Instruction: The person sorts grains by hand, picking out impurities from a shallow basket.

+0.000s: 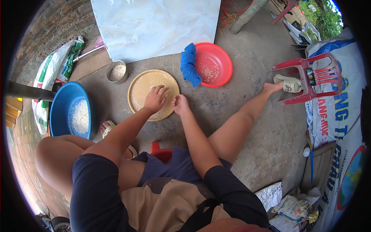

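A round woven winnowing tray lies on the floor in front of me, with a thin scatter of pale grains on it. My left hand is over the middle of the tray, its fingers apart and pointing to the right. At the tray's right rim my right hand is closed with curled fingers; what is inside them, if anything, is hidden. Beyond the tray to the left stands a metal pot holding pale grains. A red basin with some grains at its bottom is at the upper right, a blue cloth draped over its left edge.
On the left a large blue tub holds a heap of pale grains. A marbled white board is ahead. To the right are a red plastic chair and large printed sacks. A red stool shows between my legs.
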Demonstrator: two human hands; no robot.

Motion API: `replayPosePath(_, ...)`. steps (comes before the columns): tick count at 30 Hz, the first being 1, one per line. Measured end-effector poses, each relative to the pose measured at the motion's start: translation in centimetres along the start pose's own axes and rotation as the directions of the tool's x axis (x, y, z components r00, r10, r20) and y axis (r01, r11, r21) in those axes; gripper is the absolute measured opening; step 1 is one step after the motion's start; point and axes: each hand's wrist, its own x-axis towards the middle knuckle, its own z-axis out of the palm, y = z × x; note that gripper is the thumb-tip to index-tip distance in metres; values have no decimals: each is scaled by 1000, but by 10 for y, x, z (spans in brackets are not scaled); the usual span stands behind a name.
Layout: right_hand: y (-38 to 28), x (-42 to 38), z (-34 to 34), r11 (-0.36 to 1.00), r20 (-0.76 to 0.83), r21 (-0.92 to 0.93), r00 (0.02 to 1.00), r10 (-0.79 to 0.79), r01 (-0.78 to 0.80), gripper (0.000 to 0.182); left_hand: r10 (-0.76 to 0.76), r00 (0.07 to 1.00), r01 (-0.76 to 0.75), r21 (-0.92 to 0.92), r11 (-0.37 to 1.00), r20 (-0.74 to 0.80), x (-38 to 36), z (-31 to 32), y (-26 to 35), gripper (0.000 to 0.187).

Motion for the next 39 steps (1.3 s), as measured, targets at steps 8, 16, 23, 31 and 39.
replayPosePath(8,-1,-2,1,999,-3,35,1000,13,-13,29,163,951,-227,233,946,264,-36,0,-44,36)
replayPosePath(16,1,-2,1,1000,-9,2,1000,-23,23,28,133,883,-171,45,984,451,-21,16,-34,13)
replayPosePath(23,2,-8,13,996,38,69,998,-51,48,31,-422,855,513,-371,774,301,39,-2,-25,13)
replayPosePath(31,-2,1,8,999,-37,42,999,12,-10,30,-124,942,193,-203,960,312,34,-1,-13,36)
replayPosePath(39,-1,1,3,997,-31,-63,999,32,-34,31,-52,970,4,200,980,236,-16,-13,-44,52)
